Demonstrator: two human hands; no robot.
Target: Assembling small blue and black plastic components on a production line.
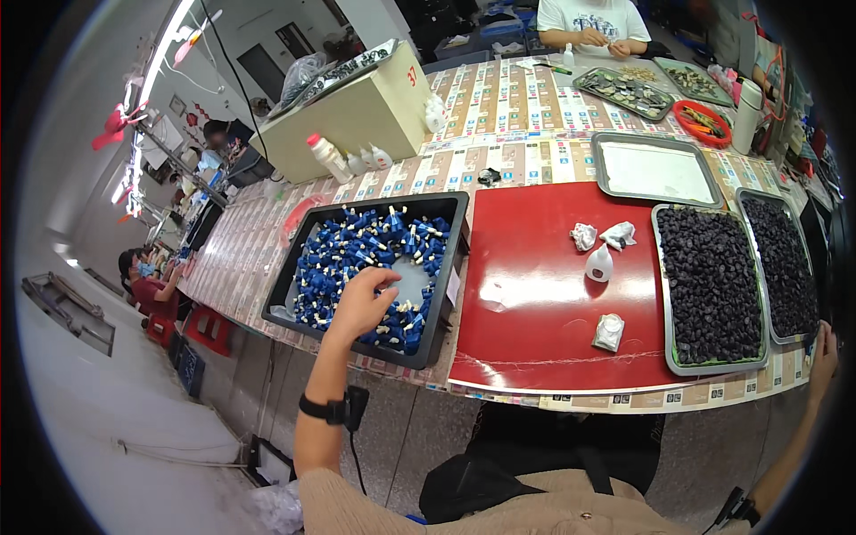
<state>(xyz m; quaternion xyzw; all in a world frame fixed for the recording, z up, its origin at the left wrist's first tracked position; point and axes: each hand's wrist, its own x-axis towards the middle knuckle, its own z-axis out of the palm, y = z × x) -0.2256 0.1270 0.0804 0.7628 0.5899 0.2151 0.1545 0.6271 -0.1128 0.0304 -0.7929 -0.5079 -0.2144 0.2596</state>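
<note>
My left hand (364,301) reaches over a black plastic tray (456,234) left of centre. Its thumb and fingers are loosely curved and apart, and I see nothing held between them. Under and around it lie many small blue pieces (343,245) with whitish tips, heaped loosely; a bare patch of the tray's floor shows beside the fingertips. My right hand (822,361) is at the far right rim of the picture, beside the near corner of a metal tray (794,339) of small dark pieces (777,254). Its fingers are small and partly hidden there; whether they grip anything is unclear.
A red board (544,303) bears a white squeeze bottle (599,265), crumpled tissues (617,235) and a small white block (608,333). Right of these stands another tray of dark pieces (713,285). Behind are a pale metal tray (655,171) and a cabinet (357,111). A person (593,27) works opposite.
</note>
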